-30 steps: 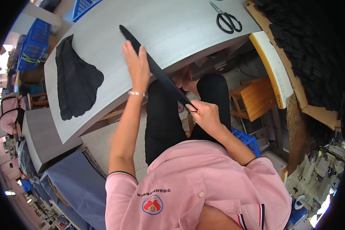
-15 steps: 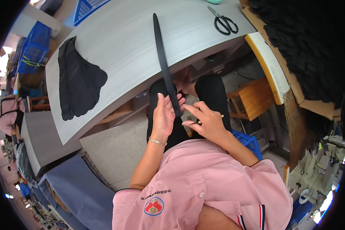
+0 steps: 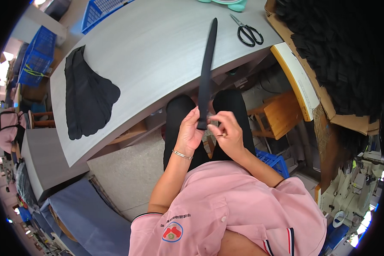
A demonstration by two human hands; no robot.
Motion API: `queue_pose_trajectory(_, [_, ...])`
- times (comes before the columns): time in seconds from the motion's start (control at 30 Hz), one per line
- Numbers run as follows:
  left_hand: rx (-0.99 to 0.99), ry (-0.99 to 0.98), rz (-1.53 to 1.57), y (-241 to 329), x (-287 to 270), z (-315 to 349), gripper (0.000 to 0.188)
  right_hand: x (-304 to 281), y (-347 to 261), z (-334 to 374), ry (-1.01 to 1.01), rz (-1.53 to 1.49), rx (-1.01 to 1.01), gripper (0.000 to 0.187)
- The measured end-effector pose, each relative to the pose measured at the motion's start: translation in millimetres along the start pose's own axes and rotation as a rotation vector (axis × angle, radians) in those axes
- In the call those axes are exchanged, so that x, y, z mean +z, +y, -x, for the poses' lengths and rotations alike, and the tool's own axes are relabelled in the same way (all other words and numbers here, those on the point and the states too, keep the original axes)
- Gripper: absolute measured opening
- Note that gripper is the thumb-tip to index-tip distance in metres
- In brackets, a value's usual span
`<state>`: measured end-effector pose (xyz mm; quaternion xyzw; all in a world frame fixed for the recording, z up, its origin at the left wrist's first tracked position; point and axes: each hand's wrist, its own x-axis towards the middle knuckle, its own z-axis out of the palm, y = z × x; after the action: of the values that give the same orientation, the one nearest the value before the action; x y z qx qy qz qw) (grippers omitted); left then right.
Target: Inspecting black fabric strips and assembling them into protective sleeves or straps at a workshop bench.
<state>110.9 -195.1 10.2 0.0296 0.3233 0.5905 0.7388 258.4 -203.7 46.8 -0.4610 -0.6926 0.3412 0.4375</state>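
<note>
A long black fabric strip runs from over the grey table down to my lap, its near end between my hands. My left hand, with a bracelet at the wrist, grips that near end from the left side, thumb against it. Close by on the right, my right hand has its fingers curled, the fingertips beside the strip's end. Something small and thin seems tucked in this hand, but its kind is hidden. Black fabric pieces lie stacked on the table's left part.
Black-handled scissors lie on the grey table near its right end, with a mint-green object beyond. A cardboard box of black fabric stands at right. A wooden stool and blue crate are below.
The strip's far end has swung right across the table. My left hand has gone from open-palmed to gripping the strip, and my right fingers have curled in.
</note>
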Motion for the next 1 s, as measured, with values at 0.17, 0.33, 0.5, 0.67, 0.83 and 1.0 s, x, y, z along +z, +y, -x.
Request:
queue_pose_trajectory(0.17, [-0.150, -0.066, 0.347, -13.4, -17.4, -3.3, 0.023, -2.7, 17.2, -29.0, -0.036, -0.159, 0.297, 0.036])
queue_pose_trajectory(0.33, [-0.288, -0.251, 0.560, -25.9, -31.5, 1.6, 0.029, 13.8, 26.5, -60.8, -0.236, -0.479, 0.552, 0.039])
queue_pose_trajectory(0.5, [-0.154, 0.099, -0.055, -17.1, -19.3, 17.7, 0.028, 20.5, 34.4, -60.4, -0.198, -0.549, 0.571, 0.028])
queue_pose_trajectory(0.67, [-0.025, 0.084, -0.078, 0.7, -29.2, 31.5, 0.038, 20.0, 33.4, -47.9, -0.188, -0.550, 0.621, 0.027])
queue_pose_trajectory(0.83, [0.019, 0.180, -0.158, -6.6, -25.2, 40.9, 0.024, 19.4, 34.0, -42.1, -0.187, -0.503, 0.622, 0.025])
queue_pose_trajectory(1.0, [0.065, 0.278, -0.244, -9.3, -28.6, 40.8, 0.016, 20.7, 28.4, -35.8, -0.208, -0.501, 0.641, 0.026])
